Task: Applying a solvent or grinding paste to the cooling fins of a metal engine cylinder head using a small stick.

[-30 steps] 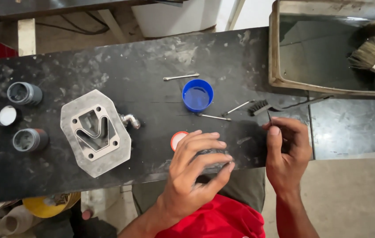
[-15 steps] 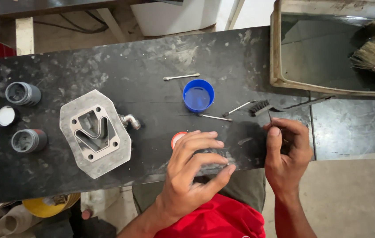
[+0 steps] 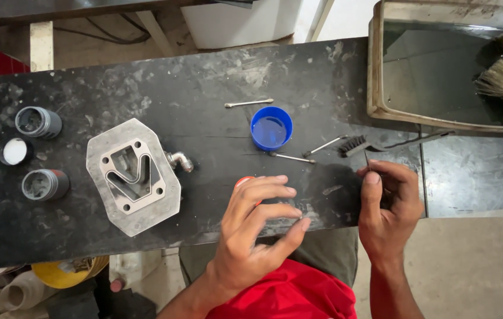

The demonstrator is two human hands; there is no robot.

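The left hand lies spread on the black counter, its fingers wide and pressing flat on a small part I cannot make out, which also hides most of a red-orange cap, apparently to keep it steady. The right hand pinches a thin metal pin upright between thumb and forefinger, fingers narrow, just below a small black brush. A blue cup and a grey metal housing lie further left.
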